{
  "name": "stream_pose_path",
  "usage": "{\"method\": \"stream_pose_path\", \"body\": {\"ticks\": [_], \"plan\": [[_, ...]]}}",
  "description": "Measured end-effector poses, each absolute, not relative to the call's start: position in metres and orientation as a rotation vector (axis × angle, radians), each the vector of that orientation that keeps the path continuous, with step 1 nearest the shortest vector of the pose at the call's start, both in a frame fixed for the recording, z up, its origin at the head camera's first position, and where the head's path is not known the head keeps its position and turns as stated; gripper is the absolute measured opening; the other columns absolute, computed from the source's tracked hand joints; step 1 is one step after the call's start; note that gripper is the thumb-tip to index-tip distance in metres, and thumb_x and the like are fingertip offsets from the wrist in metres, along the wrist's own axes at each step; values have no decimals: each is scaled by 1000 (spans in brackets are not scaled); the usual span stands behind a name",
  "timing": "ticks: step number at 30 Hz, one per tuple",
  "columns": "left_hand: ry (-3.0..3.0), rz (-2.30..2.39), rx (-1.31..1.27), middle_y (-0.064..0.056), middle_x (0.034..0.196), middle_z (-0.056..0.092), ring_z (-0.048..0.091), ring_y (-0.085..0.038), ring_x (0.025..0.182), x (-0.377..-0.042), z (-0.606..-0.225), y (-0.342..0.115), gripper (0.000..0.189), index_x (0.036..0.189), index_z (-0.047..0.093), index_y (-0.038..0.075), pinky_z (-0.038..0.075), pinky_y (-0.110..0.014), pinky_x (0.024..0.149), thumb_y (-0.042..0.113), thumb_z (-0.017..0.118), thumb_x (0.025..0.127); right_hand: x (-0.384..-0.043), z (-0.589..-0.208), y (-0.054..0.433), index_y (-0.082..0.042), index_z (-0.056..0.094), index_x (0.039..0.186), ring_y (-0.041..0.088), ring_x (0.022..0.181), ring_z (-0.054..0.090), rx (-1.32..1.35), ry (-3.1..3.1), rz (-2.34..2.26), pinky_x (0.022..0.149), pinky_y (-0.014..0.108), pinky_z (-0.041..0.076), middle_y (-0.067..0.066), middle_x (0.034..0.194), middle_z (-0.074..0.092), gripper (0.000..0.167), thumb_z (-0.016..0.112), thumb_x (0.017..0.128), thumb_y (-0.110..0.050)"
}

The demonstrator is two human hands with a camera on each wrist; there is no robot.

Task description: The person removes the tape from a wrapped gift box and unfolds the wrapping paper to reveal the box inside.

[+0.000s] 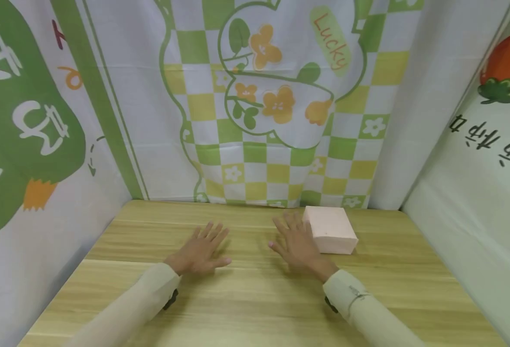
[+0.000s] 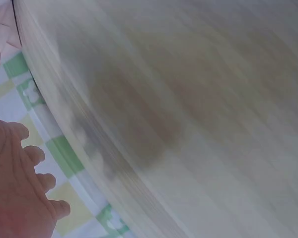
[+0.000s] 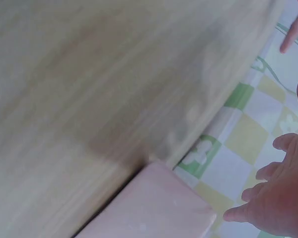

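A pale pink box (image 1: 330, 222), low and block-like with a plain, squarish top and crisp edges, sits flat near the back of the wood-grained surface (image 1: 246, 303), right of centre, close to the checkered curtain (image 1: 255, 168). The right hand (image 1: 299, 246) hovers just beside it, fingers spread apart; the left hand (image 1: 199, 251), well apart from the box, likewise has its fingers spread.

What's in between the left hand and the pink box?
The right hand, next to the pink box, and bare table between it and the left hand. The head view shows this.
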State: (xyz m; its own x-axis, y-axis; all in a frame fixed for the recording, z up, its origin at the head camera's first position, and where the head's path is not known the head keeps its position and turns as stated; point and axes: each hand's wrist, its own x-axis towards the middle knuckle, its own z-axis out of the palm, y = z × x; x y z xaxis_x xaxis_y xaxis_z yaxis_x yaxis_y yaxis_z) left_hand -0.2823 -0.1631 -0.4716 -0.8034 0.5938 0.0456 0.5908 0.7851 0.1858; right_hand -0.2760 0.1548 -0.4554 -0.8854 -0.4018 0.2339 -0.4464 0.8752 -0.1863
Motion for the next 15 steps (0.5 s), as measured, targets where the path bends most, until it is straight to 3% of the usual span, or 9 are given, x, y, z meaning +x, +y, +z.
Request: {"method": "stream_pose_path", "body": {"ticks": [9,15], "plan": [[2904,295,1008,-18,164,12,12,-46,150,-290,-465,-127,87,158,17,11,15,-67,118,63,45,95,-277,-444,173,-13,36,152,45,149,16,511,-2830,426,113,74,17,20,161,23,68,52,98,-51],[2879,277,1014,-15,165,11,12,-42,151,-293,-456,-98,87,159,13,14,16,-63,120,64,45,95,-280,-440,190,-8,36,152,46,149,16,393,-2845,428,113,72,17,24,162,19,69,50,98,-50]]}}
